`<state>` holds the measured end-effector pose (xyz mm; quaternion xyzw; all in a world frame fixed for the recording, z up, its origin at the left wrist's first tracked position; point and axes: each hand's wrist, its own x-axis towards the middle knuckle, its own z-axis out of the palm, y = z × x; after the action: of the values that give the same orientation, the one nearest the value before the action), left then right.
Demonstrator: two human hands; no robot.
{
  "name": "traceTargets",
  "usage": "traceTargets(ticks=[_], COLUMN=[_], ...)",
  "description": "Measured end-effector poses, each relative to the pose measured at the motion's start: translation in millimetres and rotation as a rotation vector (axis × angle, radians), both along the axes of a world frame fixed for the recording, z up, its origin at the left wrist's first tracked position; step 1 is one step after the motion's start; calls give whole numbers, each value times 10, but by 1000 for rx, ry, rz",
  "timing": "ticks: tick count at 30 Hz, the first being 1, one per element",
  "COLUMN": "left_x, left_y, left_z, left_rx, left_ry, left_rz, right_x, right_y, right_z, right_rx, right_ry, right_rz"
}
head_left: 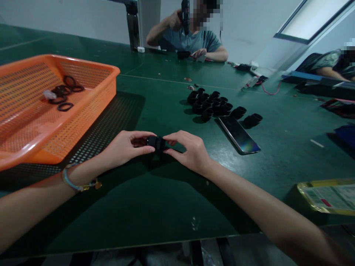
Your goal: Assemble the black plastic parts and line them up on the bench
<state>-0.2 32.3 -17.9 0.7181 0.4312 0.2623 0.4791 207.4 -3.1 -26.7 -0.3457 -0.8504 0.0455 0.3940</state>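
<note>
Between my two hands is a small black ribbed cylindrical fitting (156,142), held just above the green table. My left hand (129,146) pinches its left end between thumb and fingers. At the other end, the thumb and fingertips of my right hand (191,149) close on it. Farther back stands a cluster of similar black cylindrical fittings (208,105), some with their open ends showing. An orange perforated basket (91,114) sits to the left, with several black rings (65,106) and a small clear plastic piece (50,94) inside.
A smartphone (240,135) lies right of my hands. A gold-rimmed tray with a printed label (330,195) is at the right front edge of the green table (166,210). Across the table a person (191,40) holds a power tool (185,16); another person (327,64) sits far right.
</note>
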Motion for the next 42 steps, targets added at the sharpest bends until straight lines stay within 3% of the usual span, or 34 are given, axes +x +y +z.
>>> traceTargets(ticks=[42], left_x=[2], left_y=[-4], left_z=[9], left_rx=[-20], left_ry=[-4], left_rz=[21], right_x=[6], right_y=[-1], right_z=[-14], right_rx=[-12], right_ry=[-3], right_rz=[-15])
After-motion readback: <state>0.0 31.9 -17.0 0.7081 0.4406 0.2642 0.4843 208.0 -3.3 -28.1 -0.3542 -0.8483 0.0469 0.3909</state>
